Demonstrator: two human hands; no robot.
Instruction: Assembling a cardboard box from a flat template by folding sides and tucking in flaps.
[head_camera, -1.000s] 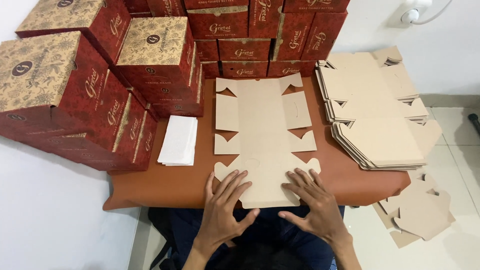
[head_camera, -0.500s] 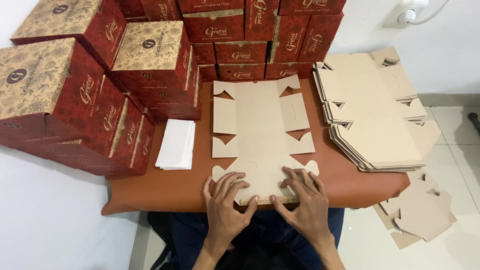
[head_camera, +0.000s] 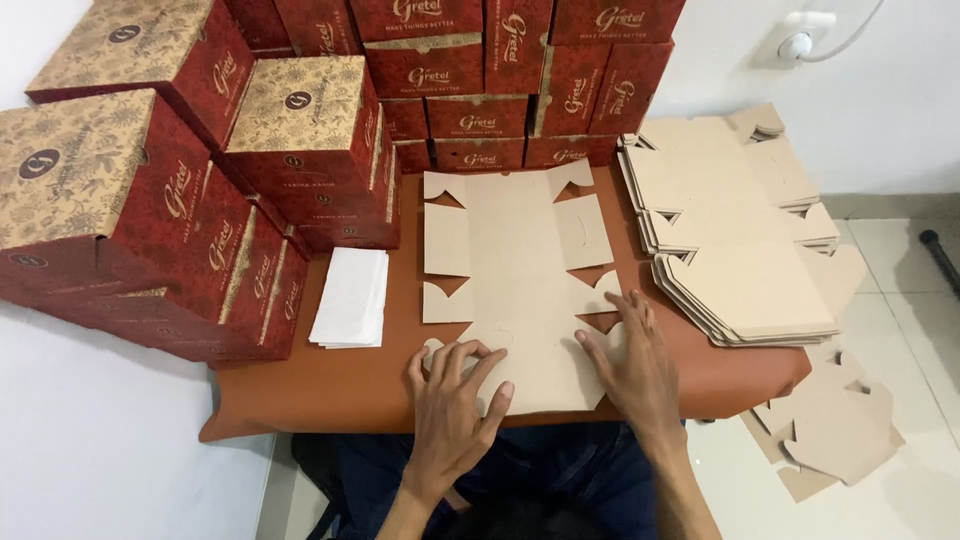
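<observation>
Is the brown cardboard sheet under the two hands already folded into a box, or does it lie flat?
Flat. The cardboard sheet lies spread on the brown table, side flaps out; left hand and right hand press its near end.

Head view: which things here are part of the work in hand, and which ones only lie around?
In hand:
left hand
right hand
flat cardboard blank

Lying about:
stack of flat blanks
white paper stack
folded red boxes
cardboard pieces on the floor

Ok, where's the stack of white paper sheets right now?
In the head view the white paper sheets lie on the brown table, left of the flat cardboard cutout and right beside the red boxes.
</observation>
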